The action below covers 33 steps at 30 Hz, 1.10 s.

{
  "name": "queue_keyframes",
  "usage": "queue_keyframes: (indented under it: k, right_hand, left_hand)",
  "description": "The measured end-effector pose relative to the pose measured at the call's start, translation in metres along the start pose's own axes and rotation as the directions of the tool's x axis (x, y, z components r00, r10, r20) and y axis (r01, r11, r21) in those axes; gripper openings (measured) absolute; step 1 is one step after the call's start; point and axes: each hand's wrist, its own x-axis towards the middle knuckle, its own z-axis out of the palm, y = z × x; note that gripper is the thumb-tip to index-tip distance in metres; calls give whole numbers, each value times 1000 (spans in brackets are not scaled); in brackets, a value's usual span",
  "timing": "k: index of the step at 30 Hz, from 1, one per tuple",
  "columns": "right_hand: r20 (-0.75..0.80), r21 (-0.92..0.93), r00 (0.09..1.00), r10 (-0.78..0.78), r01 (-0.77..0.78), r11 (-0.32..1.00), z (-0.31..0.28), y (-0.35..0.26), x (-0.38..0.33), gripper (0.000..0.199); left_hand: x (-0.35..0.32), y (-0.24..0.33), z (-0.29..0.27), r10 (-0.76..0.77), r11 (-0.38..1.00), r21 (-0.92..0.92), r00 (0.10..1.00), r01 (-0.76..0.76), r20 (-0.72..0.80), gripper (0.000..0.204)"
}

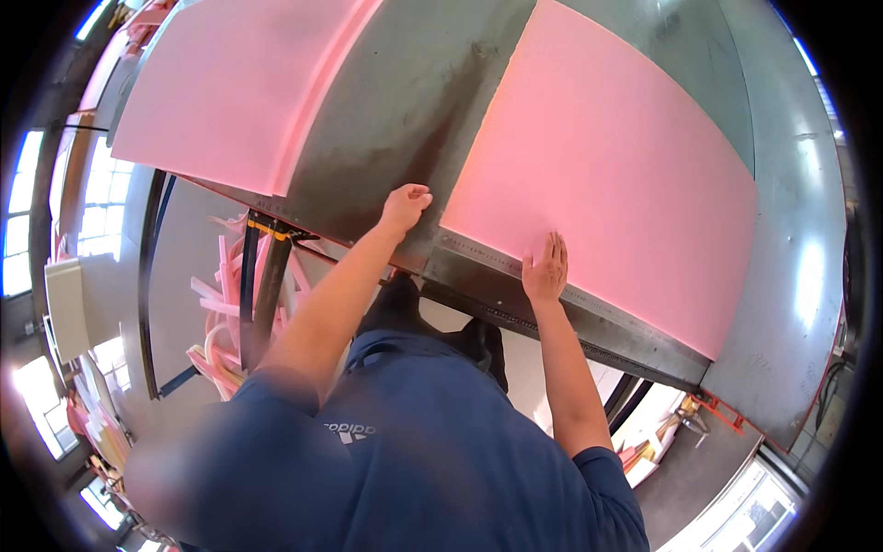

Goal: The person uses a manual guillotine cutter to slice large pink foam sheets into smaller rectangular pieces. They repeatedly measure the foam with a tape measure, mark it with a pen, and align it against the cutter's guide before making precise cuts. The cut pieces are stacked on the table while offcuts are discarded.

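A large pink foam sheet [616, 175] lies flat on the grey metal table, its near edge beside a metal strip with ruler-like markings [487, 255]. My right hand [546, 269] rests at that near edge, fingers stretched out and lying on the foam. To the left of the sheet's near corner, my left hand [406, 208] is over the dark tabletop, apart from the foam. Its fingers are curled in against the thumb; whether anything small is inside them is hidden.
Another stack of pink foam sheets [230, 92] lies at the far left, overhanging the table's front edge. Pink foam offcuts [221, 317] hang in a heap below, by a dark table leg [267, 290]. A shiny metal surface [805, 248] curves along the right.
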Motion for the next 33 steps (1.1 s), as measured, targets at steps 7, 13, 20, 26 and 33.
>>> queue_keyframes:
  k: [7,13,20,26,33]
  right_hand:
    - [89,-47,993,73,-69,996,13,-37,-5,65]
    - [79,-23,989,125,-123,992,11,-37,-3,65]
    - [16,-63,947,320,-319,946,23,-23,10,70]
    - [-45,-105,974,223,-226,968,29,-18,6,69]
    - [-3,-115,934,358,-356,927,32,-9,6,65]
  left_hand:
    - [16,3,1,59,970,223,985,-95,161,33]
    - [20,6,21,68,915,373,969,-156,239,27]
    - [38,39,18,27,767,628,984,-134,177,35]
    - [115,89,43,557,703,525,831,-479,13,26]
    - [185,95,70,777,334,466,519,-820,357,37]
